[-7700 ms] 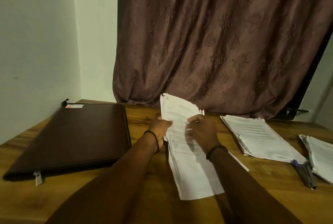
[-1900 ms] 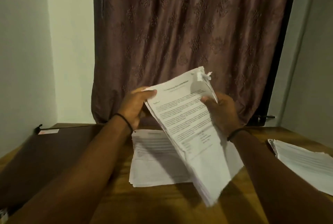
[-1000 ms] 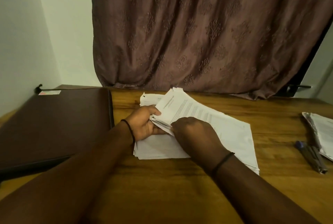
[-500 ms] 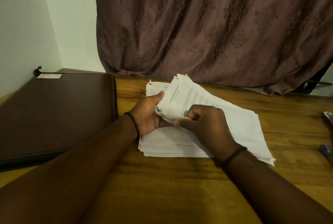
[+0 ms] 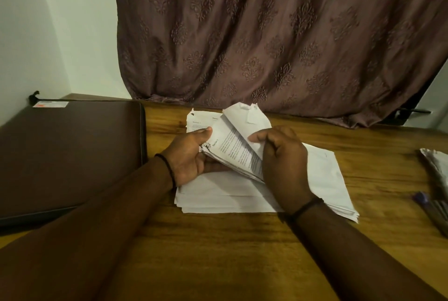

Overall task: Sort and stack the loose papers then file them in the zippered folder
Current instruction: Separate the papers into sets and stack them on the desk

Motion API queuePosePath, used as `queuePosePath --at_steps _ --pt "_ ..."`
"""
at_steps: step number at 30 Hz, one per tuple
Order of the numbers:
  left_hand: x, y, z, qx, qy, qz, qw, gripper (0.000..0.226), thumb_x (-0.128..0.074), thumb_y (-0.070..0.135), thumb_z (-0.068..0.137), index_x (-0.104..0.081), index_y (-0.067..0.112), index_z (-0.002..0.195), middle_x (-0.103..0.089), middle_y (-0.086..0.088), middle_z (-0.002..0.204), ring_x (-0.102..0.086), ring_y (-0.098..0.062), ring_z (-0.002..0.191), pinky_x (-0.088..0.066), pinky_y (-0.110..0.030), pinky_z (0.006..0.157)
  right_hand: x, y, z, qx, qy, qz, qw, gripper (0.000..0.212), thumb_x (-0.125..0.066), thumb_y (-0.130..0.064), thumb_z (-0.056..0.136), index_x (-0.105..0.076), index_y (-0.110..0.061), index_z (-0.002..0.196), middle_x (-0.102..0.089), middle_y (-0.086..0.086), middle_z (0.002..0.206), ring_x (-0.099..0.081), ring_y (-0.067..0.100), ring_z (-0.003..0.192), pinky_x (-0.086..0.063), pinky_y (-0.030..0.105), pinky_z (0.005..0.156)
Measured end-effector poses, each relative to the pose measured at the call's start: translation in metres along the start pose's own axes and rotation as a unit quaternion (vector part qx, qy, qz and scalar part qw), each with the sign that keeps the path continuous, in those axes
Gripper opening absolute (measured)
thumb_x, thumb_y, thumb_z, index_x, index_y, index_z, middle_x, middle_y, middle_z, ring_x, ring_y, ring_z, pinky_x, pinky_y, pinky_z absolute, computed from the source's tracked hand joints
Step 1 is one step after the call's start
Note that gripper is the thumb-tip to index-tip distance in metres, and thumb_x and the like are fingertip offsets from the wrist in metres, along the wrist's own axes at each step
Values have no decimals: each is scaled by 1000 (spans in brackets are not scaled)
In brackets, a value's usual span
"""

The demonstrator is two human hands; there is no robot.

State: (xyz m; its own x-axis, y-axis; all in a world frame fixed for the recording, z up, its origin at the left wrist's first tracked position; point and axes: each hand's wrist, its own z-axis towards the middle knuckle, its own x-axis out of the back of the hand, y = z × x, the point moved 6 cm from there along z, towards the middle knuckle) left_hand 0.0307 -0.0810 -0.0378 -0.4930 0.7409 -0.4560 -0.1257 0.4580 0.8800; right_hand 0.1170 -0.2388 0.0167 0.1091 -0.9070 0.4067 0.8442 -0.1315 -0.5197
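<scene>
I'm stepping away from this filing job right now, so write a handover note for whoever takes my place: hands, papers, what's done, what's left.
Left hand grips the left end of a paper bundle, raised at an angle over a flat stack on the table.
Right hand pinches the bundle's top sheet, turned back.
Zippered folder lies closed on the left; another stack sits at the right edge, pens beside it.
Done: papers gathered into piles.
Left: finish sorting, merge the stacks, open the folder, file, zip.
</scene>
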Motion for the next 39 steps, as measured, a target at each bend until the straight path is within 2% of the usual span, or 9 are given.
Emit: queuePosePath --at_steps 4,9,13,17,22,26,32,36,39 --pt "0 -1 -1 15 -14 7 1000 44 -35 37 103 -54 10 132 -68 -19 116 -69 -35 99 -60 -48 75 -15 -12 -5 59 -98 -10 993 21 -62 -15 89 -75 -13 105 -71 3 105 -62 11 94 -51 24 84" --pt "1 0 -2 13 -6 15 1000 47 -31 41 104 -61 12 124 -72 -17 108 -73 -29 83 -60 -44 64 -27 -17 -11 89 -189 -81 975 40 -76 -39 82 -72 -20 117 -71 -1 116 -64 13 102 -53 29 90" --pt "0 0 -3 13 -6 22 1000 49 -30 43 103 -60 12 126 -70 -18 113 -72 -30 86 -61 -44 67 -28 -21 -11 124 -189 -96 969 25 -70 -34 88 -76 -18 106 -73 2 104 -65 17 92 -55 34 81" --pt "-3 0 -5 11 -17 31 999 49 -31 43 103 -58 10 128 -69 -19 115 -72 -32 90 -61 -45 71 -28 -16 -8 99 -151 -99 979 19 -58 -26 96 -73 -17 89 -71 1 89 -60 14 80 -49 29 72" --pt "-4 2 -7 6 -20 30 999 34 -38 26 104 -56 11 128 -71 -18 111 -72 -32 92 -61 -46 73 -14 -4 -1 -1 -79 -33 996 15 -65 -27 93 -74 -16 86 -72 -1 88 -61 9 78 -51 30 69" --pt "-6 1 -8 9 -26 22 999 25 -41 17 102 -58 12 119 -73 -18 105 -73 -33 88 -60 -48 72 -12 2 -3 -84 -88 35 992 10 -72 -29 89 -77 -24 83 -69 -17 79 -64 -2 79 -48 11 61" --pt "-5 1 -5 7 -16 21 1000 26 -44 13 100 -56 12 124 -71 -19 108 -72 -33 89 -60 -49 71 -5 12 1 -122 -10 74 990 10 -72 -25 88 -68 -19 82 -63 -21 73 -62 -7 74 -45 8 57" --pt "-4 1 -4 0 -18 16 1000 25 -42 20 102 -58 15 121 -73 -15 102 -73 -31 83 -61 -49 67 9 8 4 -55 41 50 996 20 -56 -8 95 -56 -19 112 -62 -14 83 -59 -1 73 -40 5 61" --pt "-5 1 -4 1 -29 23 999 27 -43 27 102 -59 14 120 -72 -16 107 -72 -32 86 -61 -48 70 1 -1 2 31 4 -2 1000 29 -49 2 88 -71 -12 101 -68 3 102 -59 8 92 -39 3 81"
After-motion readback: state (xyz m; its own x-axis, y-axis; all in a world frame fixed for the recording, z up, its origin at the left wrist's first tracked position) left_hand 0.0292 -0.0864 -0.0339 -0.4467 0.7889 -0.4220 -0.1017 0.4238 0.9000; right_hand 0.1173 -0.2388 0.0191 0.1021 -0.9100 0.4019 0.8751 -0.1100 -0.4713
